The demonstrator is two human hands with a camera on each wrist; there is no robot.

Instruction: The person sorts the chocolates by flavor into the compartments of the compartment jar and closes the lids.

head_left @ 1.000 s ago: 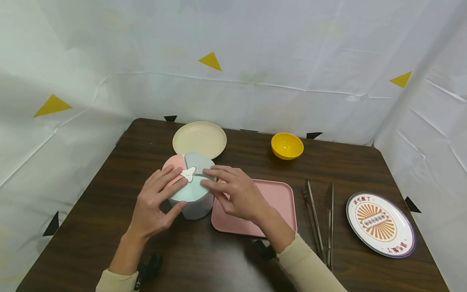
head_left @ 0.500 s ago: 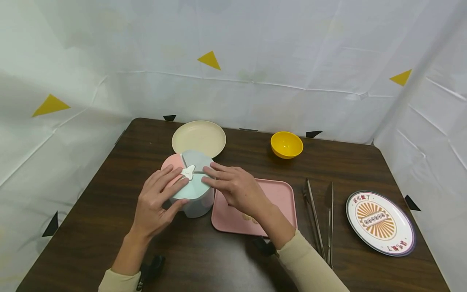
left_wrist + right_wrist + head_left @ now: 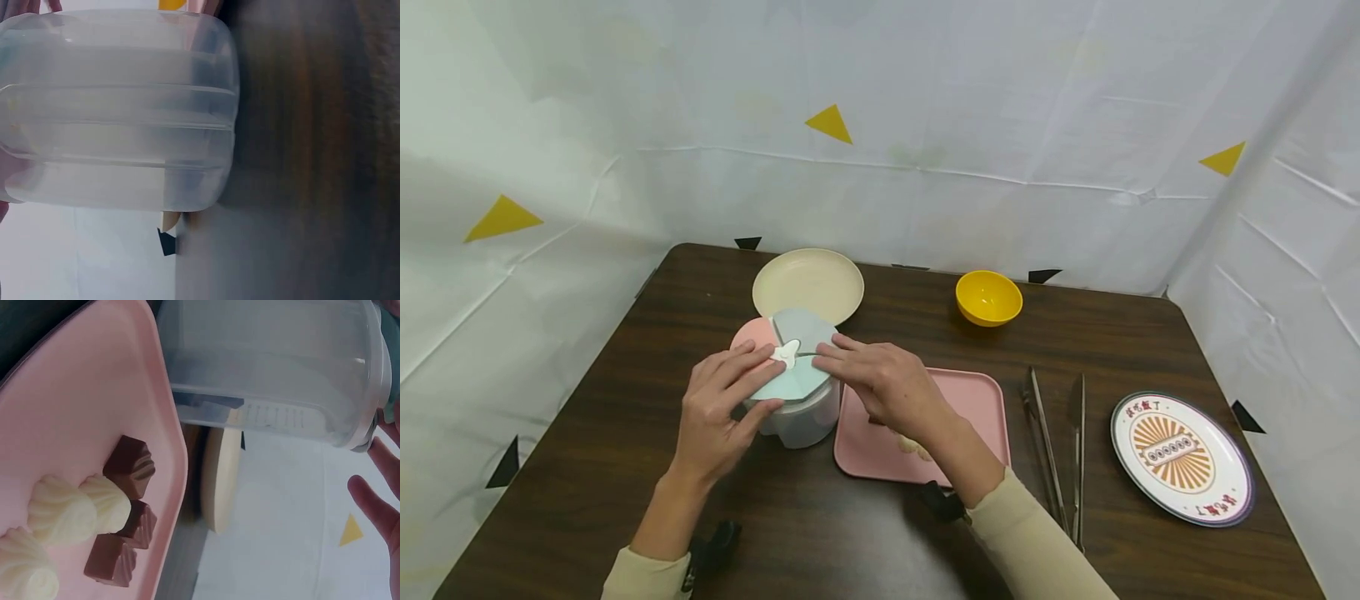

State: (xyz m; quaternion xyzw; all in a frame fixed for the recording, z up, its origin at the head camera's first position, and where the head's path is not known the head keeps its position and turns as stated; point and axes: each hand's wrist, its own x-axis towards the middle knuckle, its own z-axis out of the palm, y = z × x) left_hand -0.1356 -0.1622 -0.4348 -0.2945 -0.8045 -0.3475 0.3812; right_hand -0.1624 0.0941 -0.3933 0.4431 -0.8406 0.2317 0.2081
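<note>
A translucent storage container (image 3: pixel 808 421) stands on the table under a round lid (image 3: pixel 796 381) with pink, grey-blue and teal sections and a white centre piece. My left hand (image 3: pixel 718 408) holds the lid's left side, fingers on top and thumb at the front edge by the teal section. From the right, my right hand (image 3: pixel 883 379) lays its extended fingertips on the lid near the seam of the teal section. In the right wrist view, fingertips (image 3: pixel 386 459) touch the lid's rim. The container (image 3: pixel 119 112) fills much of the left wrist view, which shows little of the hand.
A pink tray (image 3: pixel 973 408) sits right of the container, bearing brown chocolates (image 3: pixel 128 465) and cream swirled pieces (image 3: pixel 59 509). Behind are a cream plate (image 3: pixel 808 283) and yellow bowl (image 3: pixel 989 298). Metal tongs (image 3: pixel 1048 450), another long metal utensil (image 3: pixel 1079 458) and a printed plate (image 3: pixel 1180 458) lie right.
The teal section's front edge now sits higher, with more of the container's rim showing below it. My right fingers have drawn together slightly, and cream pieces on the tray have come into view.
</note>
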